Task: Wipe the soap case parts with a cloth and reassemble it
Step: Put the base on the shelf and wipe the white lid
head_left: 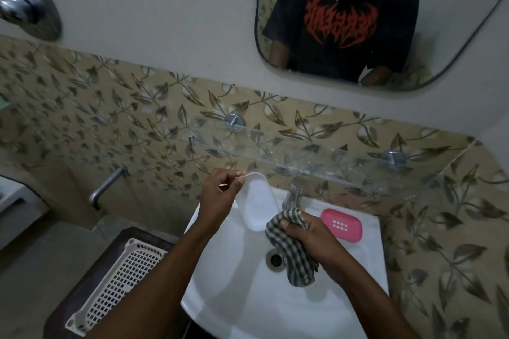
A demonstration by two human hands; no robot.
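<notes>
Step in hand: the person is wiping the white oval plastic soap case shell (257, 205), judging by the cloth pressed at its near end.
Left hand: the left hand (220, 195) is pinching the shell's far rim between thumb and fingertips, fingers closed on it, holding it tilted above the white ceramic basin (234, 278).
Right hand: the right hand (309, 239) is closing around the bunched black-and-white checked cloth (289, 250), whose tail is hanging over the basin's drain (275, 259).
Cloth against shell: the bundle is meeting the shell's near right edge; actual contact is hard to confirm.
Other part: the pink plastic slotted soap case tray (341, 224) is lying on the basin's back right ledge, just beyond the right hand and apart from the shell.
Next move: it is likely calling for sweeping the cloth through the shell's hollow while the left pinch keeps steady, then wiping the pink tray and seating it into the shell.
</notes>
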